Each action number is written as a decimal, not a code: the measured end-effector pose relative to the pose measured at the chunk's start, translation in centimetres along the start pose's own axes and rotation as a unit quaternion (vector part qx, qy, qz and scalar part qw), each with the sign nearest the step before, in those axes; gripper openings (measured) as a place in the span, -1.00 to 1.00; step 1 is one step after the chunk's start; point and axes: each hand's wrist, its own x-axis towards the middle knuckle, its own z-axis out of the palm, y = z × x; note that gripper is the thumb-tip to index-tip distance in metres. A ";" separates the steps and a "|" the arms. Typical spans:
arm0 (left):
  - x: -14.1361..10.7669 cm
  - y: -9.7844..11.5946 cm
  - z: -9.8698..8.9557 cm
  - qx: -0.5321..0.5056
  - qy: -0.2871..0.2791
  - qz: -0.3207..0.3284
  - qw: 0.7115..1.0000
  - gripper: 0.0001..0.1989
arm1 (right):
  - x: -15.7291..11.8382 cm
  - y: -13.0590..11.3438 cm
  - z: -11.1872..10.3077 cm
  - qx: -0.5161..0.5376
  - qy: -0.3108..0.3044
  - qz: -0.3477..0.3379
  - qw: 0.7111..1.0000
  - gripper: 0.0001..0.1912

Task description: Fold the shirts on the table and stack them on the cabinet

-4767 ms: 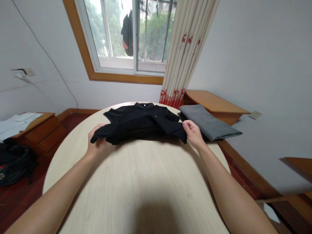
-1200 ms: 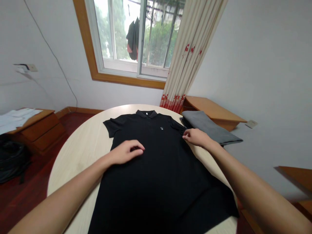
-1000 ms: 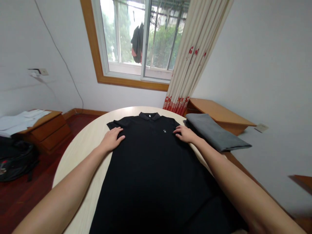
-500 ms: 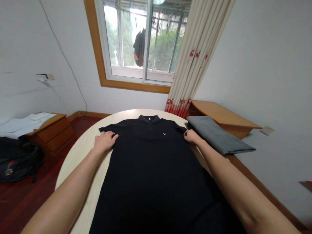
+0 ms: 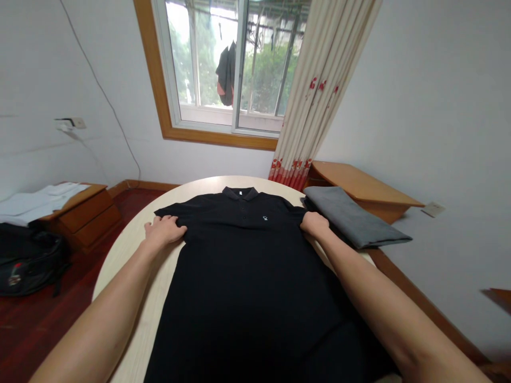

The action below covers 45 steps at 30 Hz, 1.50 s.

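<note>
A black polo shirt (image 5: 239,276) lies spread front-up, its collar toward the window and a small white logo on the chest. It covers most of the round pale table (image 5: 123,250). On the left-hand sleeve rests my left hand (image 5: 165,231), fingers bent a little and thumb held apart, touching the cloth near the hem. My right hand (image 5: 315,224) is closed on the edge of the other sleeve, its fingertips partly hidden. The shirt's lower end runs out of view at the bottom.
A folded grey cloth (image 5: 353,221) lies just right of my right hand, beside a wooden desk (image 5: 363,183). At left stand a wooden cabinet (image 5: 90,218) with papers and a black backpack (image 5: 32,260). Beyond the table are a curtain (image 5: 315,96) and a window.
The shirt's right-hand sleeve has been drawn out flatter and my right hand has turned slightly. My left hand sits a little further left and lower in view; the view has shifted slightly.
</note>
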 end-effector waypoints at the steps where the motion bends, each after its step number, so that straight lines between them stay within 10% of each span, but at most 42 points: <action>1: -0.2 0.3 0.0 0.008 0.011 0.000 1.000 -0.34 | -0.3 -0.4 -0.2 -0.018 0.022 -0.008 1.000 -0.53; 8: 0.8 5.3 -0.1 -0.001 0.037 0.144 0.989 -0.43 | 0.7 -4.1 0.5 -0.015 0.051 -0.220 0.974 -0.51; 14: 6.1 6.3 0.6 -0.007 -0.093 0.083 0.992 -0.18 | 4.4 -4.7 2.6 0.056 -0.042 -0.155 0.985 -0.07; 35: 17.4 5.5 2.9 0.038 -0.058 0.081 0.994 -0.14 | 16.5 -6.1 4.6 0.057 0.016 -0.098 0.993 -0.01; 40: 17.4 6.1 2.1 0.053 -0.048 0.080 0.994 -0.15 | 16.0 -6.7 3.6 0.011 0.075 -0.113 0.991 -0.18; 45: 13.3 12.0 1.3 0.112 0.053 0.122 0.985 -0.34 | 10.3 -12.6 1.5 -0.055 0.167 -0.099 0.980 -0.41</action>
